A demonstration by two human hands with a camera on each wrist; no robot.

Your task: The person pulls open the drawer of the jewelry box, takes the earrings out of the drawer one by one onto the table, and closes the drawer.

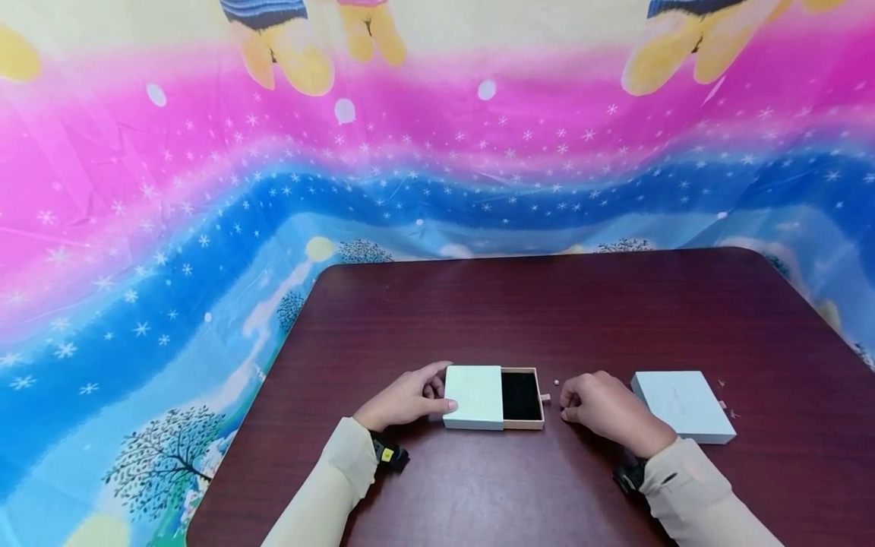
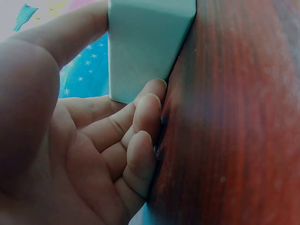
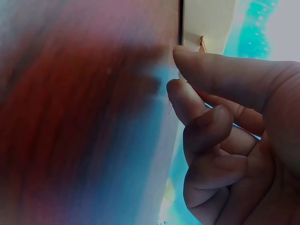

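Observation:
A pale box sleeve (image 1: pixel 474 397) lies in the middle of the table, its drawer (image 1: pixel 522 425) pulled partway out on the right. Black padding (image 1: pixel 522 395) lines the drawer, and a small pull tab (image 1: pixel 544 398) sticks out from its end. My left hand (image 1: pixel 406 393) grips the sleeve's left end between thumb and index finger, the other fingers curled beside it. Just right of the tab, my right hand (image 1: pixel 608 406) has thumb and index tips close together; I cannot tell whether they pinch anything. A tiny pale bead (image 1: pixel 557 382) lies near those fingertips.
A second pale box (image 1: pixel 683 406) stands shut beyond my right wrist. Small thin pieces lie at its right side, one by its far corner (image 1: pixel 721 384) and another near its tab (image 1: pixel 722 405). A printed cloth (image 1: pixel 437 190) hangs behind the dark wooden table (image 1: pixel 533 319).

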